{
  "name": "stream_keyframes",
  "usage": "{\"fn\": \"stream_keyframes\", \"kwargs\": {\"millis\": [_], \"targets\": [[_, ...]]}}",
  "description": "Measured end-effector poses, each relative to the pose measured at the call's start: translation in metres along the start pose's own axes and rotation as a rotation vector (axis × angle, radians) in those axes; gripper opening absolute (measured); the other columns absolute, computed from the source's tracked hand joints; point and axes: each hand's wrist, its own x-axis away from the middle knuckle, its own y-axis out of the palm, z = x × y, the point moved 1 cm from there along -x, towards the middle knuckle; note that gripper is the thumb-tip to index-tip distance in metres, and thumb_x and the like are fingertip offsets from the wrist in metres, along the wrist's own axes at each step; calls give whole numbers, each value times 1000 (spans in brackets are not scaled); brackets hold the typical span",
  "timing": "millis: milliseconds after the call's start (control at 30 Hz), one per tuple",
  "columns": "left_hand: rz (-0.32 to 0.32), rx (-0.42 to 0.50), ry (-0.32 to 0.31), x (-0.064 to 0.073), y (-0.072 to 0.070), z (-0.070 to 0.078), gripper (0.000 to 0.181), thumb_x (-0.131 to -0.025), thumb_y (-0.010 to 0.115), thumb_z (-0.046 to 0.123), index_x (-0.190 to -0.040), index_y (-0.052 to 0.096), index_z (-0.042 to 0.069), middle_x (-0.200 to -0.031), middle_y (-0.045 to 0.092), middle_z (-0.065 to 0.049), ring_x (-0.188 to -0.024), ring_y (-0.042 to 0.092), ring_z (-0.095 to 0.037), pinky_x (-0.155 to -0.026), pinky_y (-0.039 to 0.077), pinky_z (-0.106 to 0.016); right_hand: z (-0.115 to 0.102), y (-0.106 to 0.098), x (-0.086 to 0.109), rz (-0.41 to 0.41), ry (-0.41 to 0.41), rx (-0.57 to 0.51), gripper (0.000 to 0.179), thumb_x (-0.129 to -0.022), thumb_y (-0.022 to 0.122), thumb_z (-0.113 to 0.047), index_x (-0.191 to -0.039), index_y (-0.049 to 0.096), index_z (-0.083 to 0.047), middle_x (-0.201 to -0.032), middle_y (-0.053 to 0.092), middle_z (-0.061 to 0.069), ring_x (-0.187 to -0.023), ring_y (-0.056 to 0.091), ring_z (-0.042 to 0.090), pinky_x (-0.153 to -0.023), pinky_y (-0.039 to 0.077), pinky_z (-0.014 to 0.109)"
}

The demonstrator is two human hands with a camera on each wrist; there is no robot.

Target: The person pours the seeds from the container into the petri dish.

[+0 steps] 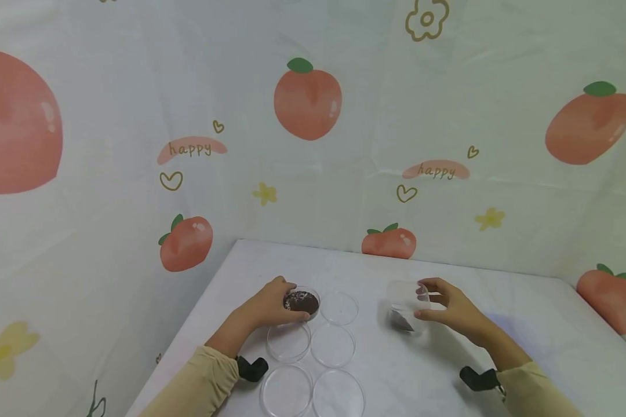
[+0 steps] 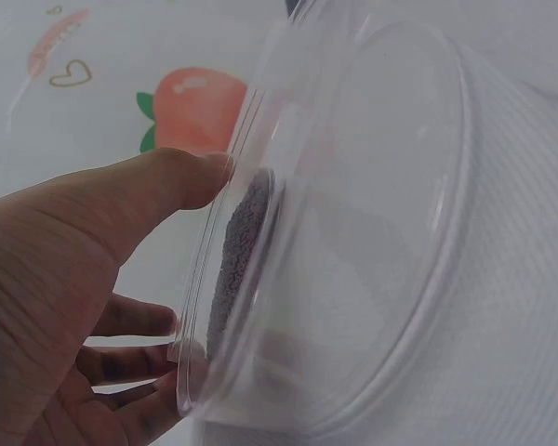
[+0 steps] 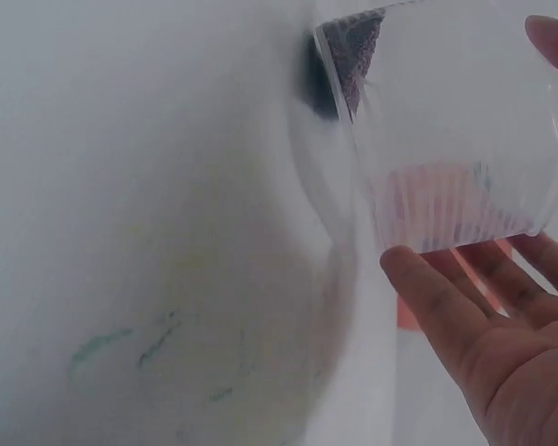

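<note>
My left hand grips a clear petri dish by its rim, thumb on one side and fingers on the other. Dark brown granules, like soil, cover much of its bottom. Close by the dish, an empty clear dish lies to its right. To the right, my right hand holds a clear plastic container between thumb and fingers. The container is tilted, and dark granules are gathered in one bottom corner. In the left wrist view the held dish appears edge-on.
Several more clear round dishes lie in two columns in front, among them a near-left dish and a near-right dish. All stand on a white table. A peach-print curtain rises behind and at the sides.
</note>
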Motion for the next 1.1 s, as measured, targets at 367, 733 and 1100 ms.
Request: {"fn": "stream_keyframes", "kwargs": {"millis": [367, 733, 1100], "targets": [[-4, -10, -9, -2, 5, -5, 87, -81, 88, 50, -142, 61, -6, -125, 62, -18, -120, 63, -35, -108, 54, -57, 8, -5, 9, -23, -34, -9, 76, -91, 84, -22, -154, 46, -5, -145, 58, 20, -136, 56, 48, -92, 56, 25], [3, -19, -10, -1, 4, -5, 87, -81, 88, 51, -142, 62, -5, -124, 62, -17, -119, 64, -34, -107, 55, -57, 0, -2, 7, 80, -104, 155, 73, -93, 83, -32, -154, 49, -9, -154, 54, 21, -141, 51, 46, -112, 46, 66], [12, -15, -42, 8, -3, -4, 85, -82, 89, 48, -142, 62, -6, -126, 62, -18, -121, 63, -36, -109, 54, -58, -63, 60, -17, 169, -500, 284, 61, -81, 94, -19, -135, 66, -18, -133, 66, -3, -123, 63, 20, -104, 55, 28]]}}
